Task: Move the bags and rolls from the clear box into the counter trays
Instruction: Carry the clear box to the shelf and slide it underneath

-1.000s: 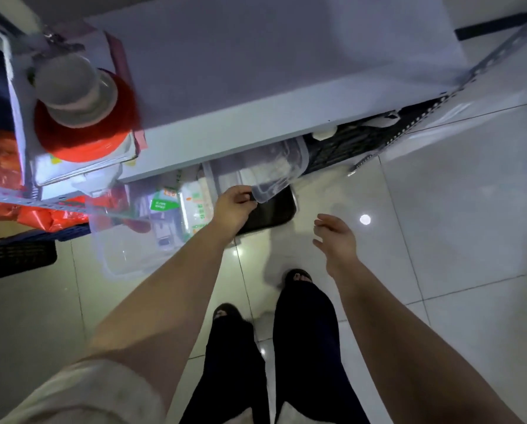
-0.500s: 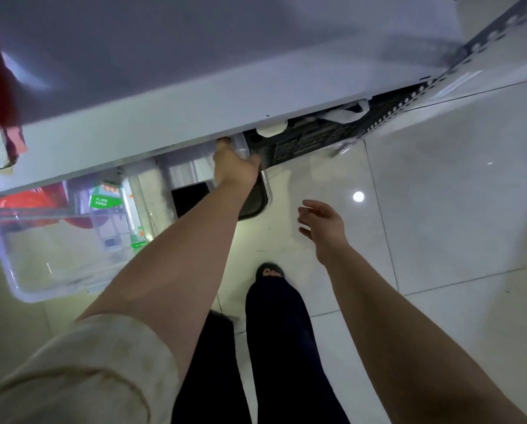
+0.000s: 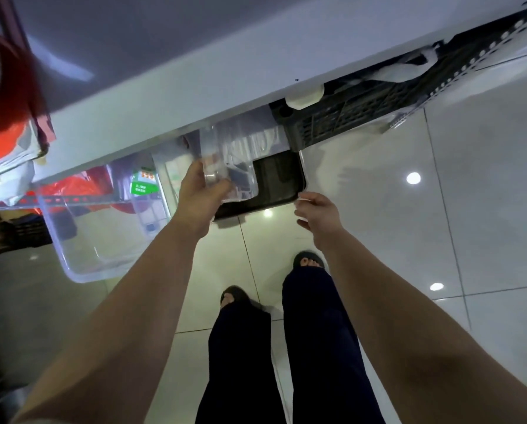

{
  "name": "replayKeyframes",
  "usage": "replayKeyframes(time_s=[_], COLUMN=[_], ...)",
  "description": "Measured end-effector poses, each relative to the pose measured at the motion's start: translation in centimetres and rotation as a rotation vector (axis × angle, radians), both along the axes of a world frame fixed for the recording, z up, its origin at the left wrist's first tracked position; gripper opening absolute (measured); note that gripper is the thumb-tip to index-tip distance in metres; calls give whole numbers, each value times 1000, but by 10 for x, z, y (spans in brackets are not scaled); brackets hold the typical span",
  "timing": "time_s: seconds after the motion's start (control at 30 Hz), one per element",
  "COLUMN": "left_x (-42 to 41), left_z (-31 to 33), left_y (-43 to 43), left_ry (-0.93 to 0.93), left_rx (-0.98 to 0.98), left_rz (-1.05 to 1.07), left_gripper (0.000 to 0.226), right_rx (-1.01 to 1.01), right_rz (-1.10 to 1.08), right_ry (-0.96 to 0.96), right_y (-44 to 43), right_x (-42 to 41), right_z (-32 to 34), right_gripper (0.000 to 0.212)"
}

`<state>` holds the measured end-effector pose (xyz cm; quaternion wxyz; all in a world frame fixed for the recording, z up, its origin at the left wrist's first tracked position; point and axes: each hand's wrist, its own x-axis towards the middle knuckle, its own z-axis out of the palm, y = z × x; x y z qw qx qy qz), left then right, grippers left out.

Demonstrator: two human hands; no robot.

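Observation:
My left hand grips the near edge of a small clear container, held just below the white counter and above a black tray. Something small and round shows through its wall by my fingers. My right hand has relaxed fingers whose tips are at the tray's near right corner; whether they touch it is unclear. A big clear box sits on the floor to the left, partly under the counter, with packets and red bags inside.
A black slatted crate sits under the counter to the right, behind a perforated metal rail. A red object lies on the counter's left end. Glossy floor tiles spread to the right. My feet stand below the tray.
My left hand has drawn the small clear container back out from under the counter edge. My right hand has risen to the black tray's corner. The view has shifted.

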<state>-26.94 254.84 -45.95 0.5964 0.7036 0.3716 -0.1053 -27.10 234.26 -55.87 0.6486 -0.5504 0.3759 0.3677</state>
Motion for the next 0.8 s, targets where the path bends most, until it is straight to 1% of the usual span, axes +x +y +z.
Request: replayKeyframes(time_s=[0.1, 0.17, 0.33, 0.47, 0.63, 0.7, 0.73, 0.8], left_x=[-13, -14, -37, -55, -68, -74, -74, -67], left_z=[2, 2, -1, -5, -7, -7, -6, -4], left_y=[11, 14, 2, -2, -10, -11, -9, -4], left_ry=[-3, 10, 31, 30, 46, 50, 55, 92], left_rx=[-71, -85, -138, -166, -160, -131, -110, -36], left_rz=[-29, -11, 38, 109, 157, 188, 195, 178], left_gripper=[38, 37, 34, 37, 43, 44, 45, 44], right_rx=[25, 70, 151, 214, 278, 222, 138, -83], right_rz=[15, 6, -76, -131, -128, -100, -35, 199], right_ry=[34, 79, 165, 206, 232, 199, 146, -31], right_y=[11, 13, 8, 4, -3, -4, -4, -5], right_x=[-5, -9, -15, -21, -30, -33, -35, -37], right_z=[0, 0, -7, -15, -19, -19, -19, -20], right_gripper=[22, 22, 22, 24, 23, 24, 24, 26])
